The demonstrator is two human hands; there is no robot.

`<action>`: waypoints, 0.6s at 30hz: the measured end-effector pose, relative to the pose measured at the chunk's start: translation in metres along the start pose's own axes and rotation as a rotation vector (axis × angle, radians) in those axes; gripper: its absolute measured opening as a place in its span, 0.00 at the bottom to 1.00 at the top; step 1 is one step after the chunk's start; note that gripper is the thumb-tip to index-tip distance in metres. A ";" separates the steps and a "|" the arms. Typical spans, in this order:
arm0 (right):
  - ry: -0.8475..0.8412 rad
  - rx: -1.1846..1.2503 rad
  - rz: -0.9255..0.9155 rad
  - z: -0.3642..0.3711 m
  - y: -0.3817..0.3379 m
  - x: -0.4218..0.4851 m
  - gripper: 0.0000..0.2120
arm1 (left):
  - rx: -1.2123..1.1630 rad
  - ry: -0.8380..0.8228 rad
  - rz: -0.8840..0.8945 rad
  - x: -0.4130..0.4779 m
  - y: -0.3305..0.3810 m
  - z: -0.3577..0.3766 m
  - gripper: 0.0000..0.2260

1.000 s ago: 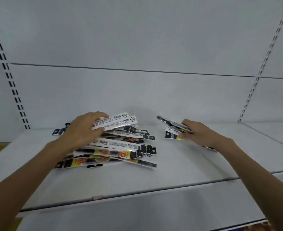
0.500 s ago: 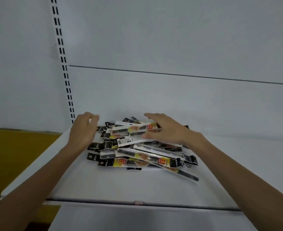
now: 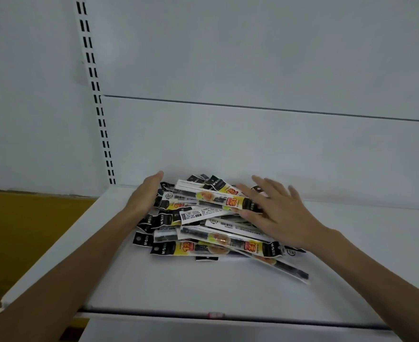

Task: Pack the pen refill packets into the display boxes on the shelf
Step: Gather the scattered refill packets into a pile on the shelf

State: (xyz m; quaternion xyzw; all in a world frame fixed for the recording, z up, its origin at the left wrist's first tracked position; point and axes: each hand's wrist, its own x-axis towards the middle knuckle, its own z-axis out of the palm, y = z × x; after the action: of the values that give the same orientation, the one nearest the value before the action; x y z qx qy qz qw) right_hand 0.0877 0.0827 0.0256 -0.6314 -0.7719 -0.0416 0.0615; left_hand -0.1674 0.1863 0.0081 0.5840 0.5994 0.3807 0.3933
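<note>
A loose heap of pen refill packets (image 3: 211, 228), long clear sleeves with black, yellow and white labels, lies on the white shelf (image 3: 179, 287) near its left end. My left hand (image 3: 145, 193) stands on edge with straight fingers against the heap's left side. My right hand (image 3: 275, 211) lies flat with spread fingers on top of the heap's right part, pressing on a packet. Neither hand grips a packet. No display box is in view.
A slotted upright (image 3: 96, 95) runs up the white back wall at the left. Beyond the shelf's left end is a yellow-brown surface (image 3: 26, 223). A second shelf edge (image 3: 216, 315) lies below in front. To the right the shelf stretches on.
The view has swung right to left over the shelf. My right hand laid its few packets onto the heap and now rests flat on it. My left hand let go and moved to the heap's left side.
</note>
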 end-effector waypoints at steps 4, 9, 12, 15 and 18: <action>-0.103 0.135 -0.089 0.015 -0.007 0.024 0.30 | -0.102 -0.142 0.010 0.000 0.010 0.014 0.25; 0.117 0.095 -0.094 0.009 0.011 0.022 0.30 | -0.202 -0.085 0.043 0.004 0.001 -0.003 0.22; 0.298 0.305 0.084 0.006 0.023 0.010 0.34 | -0.170 -0.031 0.090 0.003 -0.006 -0.012 0.22; 0.277 0.752 0.313 0.011 0.021 0.004 0.28 | -0.194 -0.043 0.069 -0.005 -0.003 -0.007 0.23; 0.252 1.009 0.443 0.024 0.008 0.006 0.24 | -0.312 -0.009 0.000 -0.011 0.002 0.004 0.23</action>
State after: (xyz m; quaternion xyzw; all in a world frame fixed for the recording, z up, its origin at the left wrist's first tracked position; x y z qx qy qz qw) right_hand 0.0938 0.0931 0.0027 -0.6609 -0.5317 0.2717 0.4546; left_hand -0.1629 0.1757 0.0088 0.5174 0.5314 0.4667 0.4818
